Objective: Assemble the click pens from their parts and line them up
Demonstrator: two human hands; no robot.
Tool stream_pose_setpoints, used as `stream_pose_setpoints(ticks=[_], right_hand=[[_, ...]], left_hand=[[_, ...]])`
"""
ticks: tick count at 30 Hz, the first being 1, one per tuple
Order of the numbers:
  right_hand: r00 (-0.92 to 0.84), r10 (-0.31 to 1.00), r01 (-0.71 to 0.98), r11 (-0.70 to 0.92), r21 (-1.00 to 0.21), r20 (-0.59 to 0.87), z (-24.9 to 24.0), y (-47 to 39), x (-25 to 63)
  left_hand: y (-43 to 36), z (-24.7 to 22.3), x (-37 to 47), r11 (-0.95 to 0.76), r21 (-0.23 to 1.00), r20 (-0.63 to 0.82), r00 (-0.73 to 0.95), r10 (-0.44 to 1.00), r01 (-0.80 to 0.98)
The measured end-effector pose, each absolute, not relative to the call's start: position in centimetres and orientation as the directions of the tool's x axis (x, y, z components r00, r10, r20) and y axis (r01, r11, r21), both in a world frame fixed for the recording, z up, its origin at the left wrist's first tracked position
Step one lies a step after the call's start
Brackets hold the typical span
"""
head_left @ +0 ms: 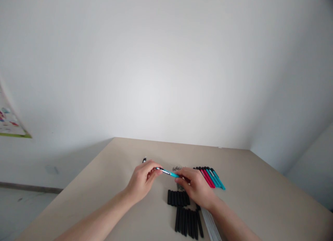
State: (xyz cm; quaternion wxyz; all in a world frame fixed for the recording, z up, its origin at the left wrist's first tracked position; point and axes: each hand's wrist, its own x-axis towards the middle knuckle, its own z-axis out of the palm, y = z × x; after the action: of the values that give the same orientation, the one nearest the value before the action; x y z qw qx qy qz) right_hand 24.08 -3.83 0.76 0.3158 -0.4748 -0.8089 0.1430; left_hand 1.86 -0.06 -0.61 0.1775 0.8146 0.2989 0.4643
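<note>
A light blue pen barrel (168, 172) with a printed label is held level above the table between my two hands. My left hand (142, 178) pinches its left end, and my right hand (195, 185) grips the right end. Behind my right hand lie several pen barrels (212, 178) in a row, some red, some light blue, with dark ends. Small silvery springs (177, 168) sit just beyond my right fingertips, partly hidden. Below my right hand are a row of short black tubes (178, 198) and a row of longer black tubes (187, 222).
Thin white rods (211, 225) lie bundled under my right forearm at the near edge. A small black piece with a light tip (144, 160) is on the beige table (145, 216) past my left hand. A pale wall (166, 78) rises behind the table, with a poster (11, 119) at left.
</note>
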Motion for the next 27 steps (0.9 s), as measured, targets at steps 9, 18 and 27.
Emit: stream_pose_setpoints(ticks=[9, 18, 27], right_hand=[[-0.300, 0.884, 0.712, 0.458, -0.532, 0.359, 0.6, -3.6, 24.3], [-0.236, 0.915, 0.784, 0.379, -0.491, 0.328, 0.7, -3.3, 25.6], [-0.268, 0.863, 0.734, 0.471, -0.489, 0.428, 1.1, -3.9, 24.5]], left_hand=[[-0.8, -0.4, 1.9, -0.830, 0.526, 0.719, 0.424, 0.551, 0.187], [-0.5, -0.9, 2.0, -0.749, 0.610, 0.658, 0.363, 0.660, 0.257], [-0.3, -1.6, 2.4, -0.720, 0.617, 0.606, 0.392, 0.692, 0.317]])
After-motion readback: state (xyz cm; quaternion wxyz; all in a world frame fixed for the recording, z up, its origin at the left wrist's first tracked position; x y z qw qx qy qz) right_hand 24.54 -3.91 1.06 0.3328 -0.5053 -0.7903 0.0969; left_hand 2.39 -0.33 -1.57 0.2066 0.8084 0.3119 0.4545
